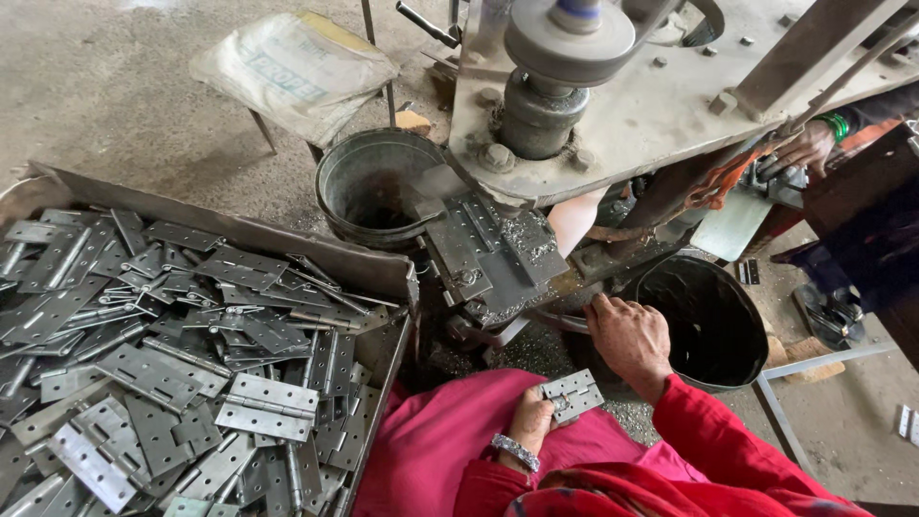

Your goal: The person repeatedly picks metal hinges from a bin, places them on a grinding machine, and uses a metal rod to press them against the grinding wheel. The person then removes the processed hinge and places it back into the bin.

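The left hand [529, 421] is closed on 1 metal hinge [571, 394], fingers curled under its lower-left corner, above the pink lap. The hinge lies open and flat, face up, below the press table [493, 251] and clear of it. Its long axis runs from lower left to upper right; the free end points up and right, toward the black bucket [708, 325].

The right hand [627, 337] sits just above the hinge, between it and the press table. The hand is loosely curled, knuckles up, fingertips at the table's lower edge. Whether it grips anything cannot be told; the palm is hidden. It is the hand nearer the press table; the left hand is the nearer to the hinge, being in contact with it.

The press table lies up and left of both hands and carries metal shavings. A grey bucket [369, 182] stands to the upper left of the press table. A tray [383, 273] heaped with loose hinges [266, 406] lies left of the press table, well apart from the right hand.

Another person's hand [806, 146], with green bangles, works to the upper right of the press table.
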